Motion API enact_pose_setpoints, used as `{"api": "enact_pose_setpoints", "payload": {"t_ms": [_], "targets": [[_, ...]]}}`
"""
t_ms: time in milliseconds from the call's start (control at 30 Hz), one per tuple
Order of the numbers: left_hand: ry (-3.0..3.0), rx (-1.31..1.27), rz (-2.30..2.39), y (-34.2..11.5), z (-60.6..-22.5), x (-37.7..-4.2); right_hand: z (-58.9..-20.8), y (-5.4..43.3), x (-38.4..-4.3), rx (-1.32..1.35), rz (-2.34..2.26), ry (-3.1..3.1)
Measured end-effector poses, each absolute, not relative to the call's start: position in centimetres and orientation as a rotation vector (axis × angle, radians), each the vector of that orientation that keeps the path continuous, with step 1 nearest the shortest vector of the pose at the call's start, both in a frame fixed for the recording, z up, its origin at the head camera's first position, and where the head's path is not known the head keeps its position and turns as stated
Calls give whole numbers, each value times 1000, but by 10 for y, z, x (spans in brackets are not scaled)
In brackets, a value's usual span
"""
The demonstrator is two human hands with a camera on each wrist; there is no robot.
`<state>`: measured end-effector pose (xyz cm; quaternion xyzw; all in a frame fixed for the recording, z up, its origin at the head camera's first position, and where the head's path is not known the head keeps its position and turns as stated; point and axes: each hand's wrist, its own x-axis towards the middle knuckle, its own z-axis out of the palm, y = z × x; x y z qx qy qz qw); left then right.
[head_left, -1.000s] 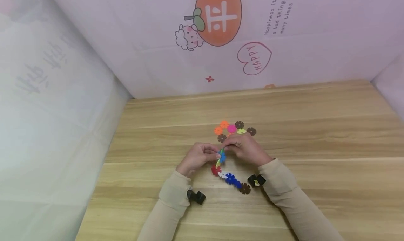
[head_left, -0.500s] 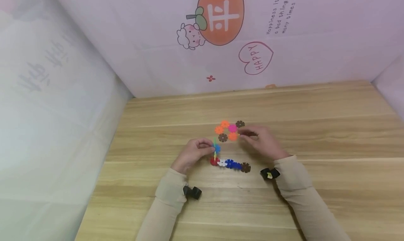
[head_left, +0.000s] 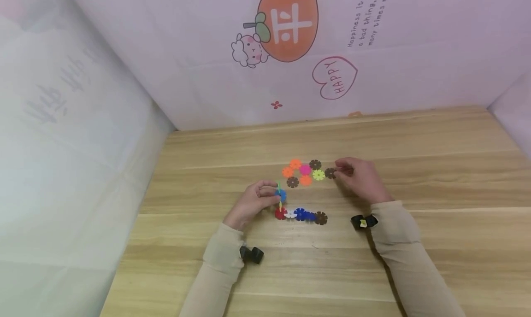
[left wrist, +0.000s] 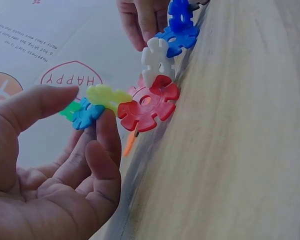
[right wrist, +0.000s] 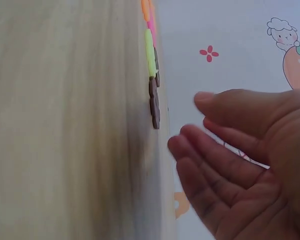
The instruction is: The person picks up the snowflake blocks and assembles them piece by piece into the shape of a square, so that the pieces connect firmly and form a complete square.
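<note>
My left hand (head_left: 250, 202) pinches a light blue notched plastic disc (left wrist: 86, 116) between thumb and fingers. That disc belongs to a linked chain of snowflake discs: a green disc (left wrist: 70, 110) at its free end, then a yellow-green disc (left wrist: 107, 96), a red disc (left wrist: 157, 107), a white disc (left wrist: 155, 62), two dark blue ones and a brown disc (head_left: 321, 218). Across the table my right hand (head_left: 362, 179) is beside a loose brown disc (head_left: 330, 173). In the right wrist view its thumb and fingers are apart and hold nothing.
Several loose discs lie flat beyond the chain, among them a pink disc (head_left: 305, 169), an orange disc (head_left: 295, 163) and a yellow disc (head_left: 318, 175). The wooden table (head_left: 199, 160) meets a printed cloth backdrop (head_left: 199, 77) at its far edge.
My right hand has left the chain's green end and moved right, past the yellow disc to the outer brown one. My left hand has shifted slightly left with the chain.
</note>
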<state>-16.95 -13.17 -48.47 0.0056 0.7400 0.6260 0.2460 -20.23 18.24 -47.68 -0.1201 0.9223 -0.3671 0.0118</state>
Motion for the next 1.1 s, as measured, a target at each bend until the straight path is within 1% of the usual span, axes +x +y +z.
{"api": "enact_pose_setpoints", "payload": {"t_ms": [233, 467, 733, 1100], "targets": [[1983, 46, 1737, -133, -483, -167, -478, 181, -206, -308, -1062, 2816], [2036, 79, 1709, -134, -484, -169, -481, 175, -209, -341, -1024, 2829], [2028, 41, 1724, -133, -483, -169, -483, 169, -212, -350, -1016, 2847], [1986, 52, 1789, -131, -481, -168, -490, 181, -210, -377, -1096, 2844]]}}
